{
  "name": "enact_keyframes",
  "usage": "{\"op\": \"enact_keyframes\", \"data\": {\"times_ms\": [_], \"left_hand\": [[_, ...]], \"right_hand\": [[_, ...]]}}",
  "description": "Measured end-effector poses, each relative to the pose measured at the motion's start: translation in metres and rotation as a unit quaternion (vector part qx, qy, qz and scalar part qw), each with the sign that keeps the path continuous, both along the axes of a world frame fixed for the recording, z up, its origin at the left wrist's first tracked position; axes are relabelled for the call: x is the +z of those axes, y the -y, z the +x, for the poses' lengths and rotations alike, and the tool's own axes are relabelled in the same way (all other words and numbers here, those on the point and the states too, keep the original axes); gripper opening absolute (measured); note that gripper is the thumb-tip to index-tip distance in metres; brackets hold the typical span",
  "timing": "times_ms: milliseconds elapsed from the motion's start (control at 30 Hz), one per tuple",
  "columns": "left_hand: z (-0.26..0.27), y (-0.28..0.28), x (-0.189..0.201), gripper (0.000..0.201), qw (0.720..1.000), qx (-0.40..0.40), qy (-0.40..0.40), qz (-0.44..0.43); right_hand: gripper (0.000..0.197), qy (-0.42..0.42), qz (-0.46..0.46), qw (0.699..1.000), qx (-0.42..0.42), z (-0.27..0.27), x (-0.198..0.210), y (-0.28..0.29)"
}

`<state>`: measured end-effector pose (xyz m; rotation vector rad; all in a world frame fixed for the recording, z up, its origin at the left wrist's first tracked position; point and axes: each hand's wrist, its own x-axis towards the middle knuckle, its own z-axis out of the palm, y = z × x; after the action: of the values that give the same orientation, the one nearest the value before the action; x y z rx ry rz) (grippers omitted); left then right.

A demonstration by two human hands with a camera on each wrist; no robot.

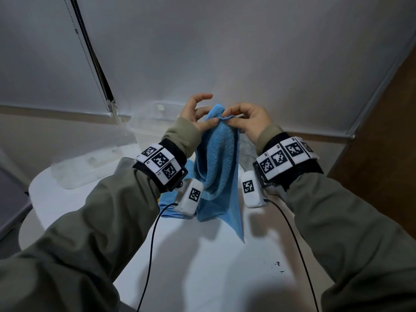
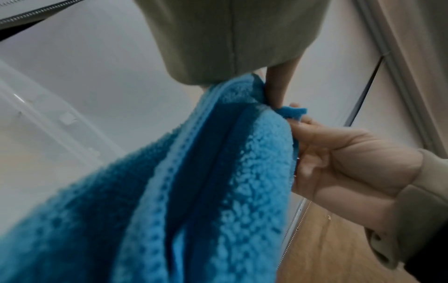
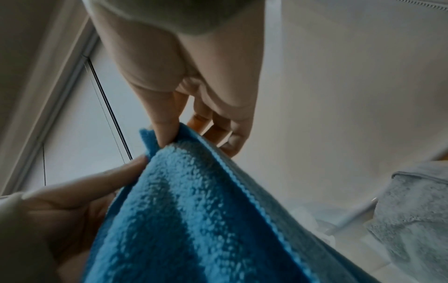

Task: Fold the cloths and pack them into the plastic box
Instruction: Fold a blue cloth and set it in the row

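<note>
Blue cloth point(image 2: 169, 191) — pinched, both hands

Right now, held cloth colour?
Blue cloth; clearest in head view.

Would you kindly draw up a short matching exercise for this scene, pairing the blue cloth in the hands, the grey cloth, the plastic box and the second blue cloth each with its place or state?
Things:
1. held blue cloth
2. grey cloth
3. plastic box
4. second blue cloth

Places or states:
A. clear, at the table's far edge
B. lying flat on the table under the left wrist
C. pinched at its top edge by the left hand and the right hand, hanging down
D. crumpled on the table to the right

Pairs: 1-C, 2-D, 3-A, 4-B
</note>
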<state>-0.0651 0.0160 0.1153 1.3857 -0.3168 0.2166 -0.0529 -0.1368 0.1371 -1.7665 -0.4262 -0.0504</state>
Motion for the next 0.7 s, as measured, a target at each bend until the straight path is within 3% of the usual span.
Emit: {"op": "enact_keyframes", "data": {"times_ms": [167, 300, 433, 500, 567, 633, 700], "left_hand": [[0.001, 0.004, -0.002, 0.025, 1.0, -0.004, -0.004, -0.01], [0.005, 0.01, -0.003, 0.026, 0.999, 0.049, -0.004, -0.005], [0.004, 0.018, -0.001, 0.03, 0.999, 0.036, 0.011, -0.029], [0.004, 0.02, -0.001, 0.037, 0.998, 0.054, 0.014, -0.036], [0.005, 0.02, -0.001, 0.045, 0.995, 0.101, 0.018, -0.002], [0.005, 0.018, -0.001, 0.034, 0.993, 0.107, 0.032, 0.04], [0.003, 0.012, -0.005, 0.02, 0.983, 0.077, 0.067, 0.151]], "right_hand": [[0.025, 0.005, 0.007, 0.999, -0.034, 0.003, 0.0, 0.002], [0.023, 0.009, 0.007, 1.0, 0.005, -0.003, 0.003, -0.003], [0.028, 0.043, -0.026, 0.996, -0.08, 0.003, 0.002, -0.006], [0.026, 0.034, -0.02, 0.996, -0.079, 0.006, 0.002, -0.006], [0.028, 0.036, -0.027, 0.995, -0.088, 0.007, 0.001, -0.003], [0.03, 0.048, -0.011, 0.992, -0.115, 0.01, 0.003, 0.001], [0.033, 0.054, 0.025, 0.99, -0.129, 0.012, 0.006, 0.006]]}}
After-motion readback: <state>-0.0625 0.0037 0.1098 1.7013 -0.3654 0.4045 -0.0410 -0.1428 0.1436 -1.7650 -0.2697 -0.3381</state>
